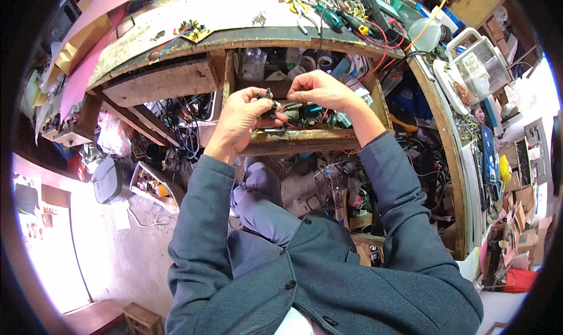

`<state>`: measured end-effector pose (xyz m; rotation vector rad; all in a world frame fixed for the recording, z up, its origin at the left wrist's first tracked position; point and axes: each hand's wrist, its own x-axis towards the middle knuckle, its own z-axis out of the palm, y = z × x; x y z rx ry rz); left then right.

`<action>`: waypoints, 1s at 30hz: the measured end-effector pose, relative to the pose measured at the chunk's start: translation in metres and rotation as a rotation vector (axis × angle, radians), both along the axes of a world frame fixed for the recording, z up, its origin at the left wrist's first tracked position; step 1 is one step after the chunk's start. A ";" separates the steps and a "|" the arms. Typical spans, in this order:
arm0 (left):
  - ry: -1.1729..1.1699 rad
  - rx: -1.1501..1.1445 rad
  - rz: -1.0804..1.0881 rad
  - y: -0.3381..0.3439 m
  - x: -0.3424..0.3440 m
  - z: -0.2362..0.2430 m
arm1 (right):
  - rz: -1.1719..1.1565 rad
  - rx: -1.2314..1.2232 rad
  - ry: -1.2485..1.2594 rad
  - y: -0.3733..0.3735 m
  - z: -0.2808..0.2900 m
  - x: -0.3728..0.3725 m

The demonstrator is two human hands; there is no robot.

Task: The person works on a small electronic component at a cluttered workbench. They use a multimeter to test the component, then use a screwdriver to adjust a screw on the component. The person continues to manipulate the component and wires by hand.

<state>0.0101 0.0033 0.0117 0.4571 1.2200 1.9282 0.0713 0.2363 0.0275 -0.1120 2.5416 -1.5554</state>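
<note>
Above an open wooden drawer [305, 138], my left hand [239, 119] is closed round a few small black parts [269, 94]. They look like short plastic pieces and stick out between its thumb and fingers; their exact kind is too small to tell. Close by on the right, my right hand [319, 93] has its thumb and fingertips pinched together, a little apart from the black parts. What that pinch holds, if anything, cannot be made out. Below both hands, the drawer is full of tools, wires and small containers, partly covered by the hands.
On the bench top [234, 18] lie a small circuit board [193, 31], pliers [305, 21] and a green-handled screwdriver [329, 17]. Red and orange cables cross the bench's right side. A clear plastic container [478, 65] stands at the far right. A white bin [153, 187] sits on the floor at left.
</note>
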 end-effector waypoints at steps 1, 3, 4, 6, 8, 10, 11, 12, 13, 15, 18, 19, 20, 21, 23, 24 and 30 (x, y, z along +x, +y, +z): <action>0.007 -0.003 0.009 -0.001 0.000 0.000 | 0.044 0.058 -0.003 0.007 0.000 0.000; 0.001 -0.011 0.029 0.000 0.000 -0.001 | 0.093 0.099 -0.002 0.010 0.001 -0.003; -0.003 -0.015 0.039 0.000 0.000 -0.001 | 0.117 0.118 -0.003 0.013 0.001 -0.005; -0.013 -0.064 0.070 -0.003 0.003 0.004 | 0.119 0.109 0.006 0.012 0.002 -0.006; 0.022 -0.072 0.097 -0.006 0.009 0.010 | 0.117 0.184 0.032 0.009 0.002 -0.007; 0.023 -0.103 0.103 -0.001 0.010 0.012 | 0.039 0.179 0.064 0.009 0.001 -0.003; 0.032 -0.118 0.111 -0.001 0.010 0.011 | 0.003 0.181 0.055 0.006 0.000 -0.004; 0.039 -0.135 0.118 -0.001 0.009 0.009 | -0.032 0.183 0.043 0.003 0.001 -0.006; 0.025 -0.135 0.134 -0.002 0.011 0.009 | -0.067 0.233 0.062 0.000 0.001 -0.007; 0.017 -0.172 0.153 -0.001 0.011 0.011 | -0.116 0.242 0.106 -0.001 -0.006 -0.009; 0.010 -0.215 0.173 0.000 0.012 0.017 | -0.095 0.275 0.078 -0.008 0.004 -0.008; 0.012 -0.225 0.173 0.000 0.012 0.017 | -0.067 0.282 0.071 -0.009 0.003 -0.007; 0.019 -0.225 0.179 0.000 0.012 0.016 | -0.036 0.292 0.070 -0.010 0.003 -0.006; 0.026 -0.226 0.186 0.000 0.012 0.014 | 0.025 0.331 0.095 -0.011 0.004 -0.005; 0.028 -0.223 0.197 0.001 0.013 0.013 | 0.144 0.337 0.070 -0.011 -0.001 -0.003; 0.028 -0.227 0.195 0.002 0.013 0.013 | 0.199 0.357 0.036 -0.012 0.000 -0.002; 0.025 -0.258 0.231 0.004 0.013 0.016 | 0.410 0.535 -0.218 -0.013 -0.008 0.005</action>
